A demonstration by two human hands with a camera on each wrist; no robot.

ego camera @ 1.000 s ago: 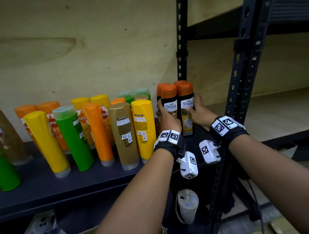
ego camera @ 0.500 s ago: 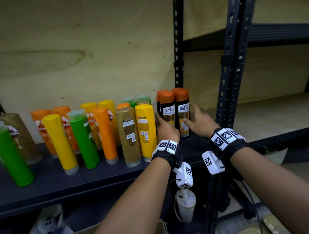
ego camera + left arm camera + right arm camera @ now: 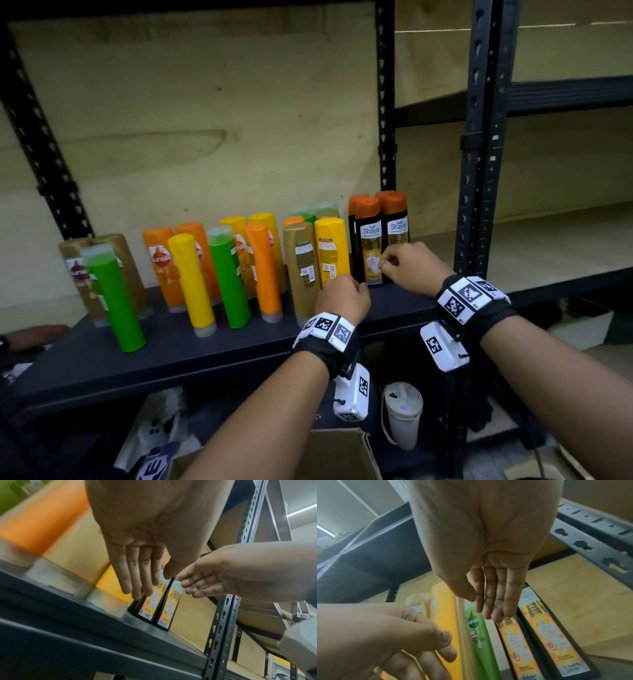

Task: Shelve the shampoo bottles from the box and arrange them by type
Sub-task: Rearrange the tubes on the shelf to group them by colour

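Observation:
Several black Shayla shampoo bottles (image 3: 370, 240) with orange caps stand upright at the right end of the dark shelf (image 3: 205, 346). My left hand (image 3: 342, 298) hovers just in front of them, by the yellow bottle (image 3: 330, 250). In the left wrist view its fingers (image 3: 142, 588) are straight and hold nothing, just in front of the front bottles (image 3: 149, 605). My right hand (image 3: 407, 267) is at the right front bottle (image 3: 397, 226), its fingers (image 3: 494, 608) relaxed above the labels (image 3: 556, 635) and empty.
To the left stand gold (image 3: 303, 270), orange (image 3: 263, 270), green (image 3: 229, 277) and yellow (image 3: 190, 281) bottles in loose rows. A black upright post (image 3: 479, 171) stands right of the hands. An open cardboard box (image 3: 339, 452) and a white jar (image 3: 402, 414) lie below.
Both hands have let go of the black bottles and drawn back toward the shelf's front edge. The bottles stay upright in place.

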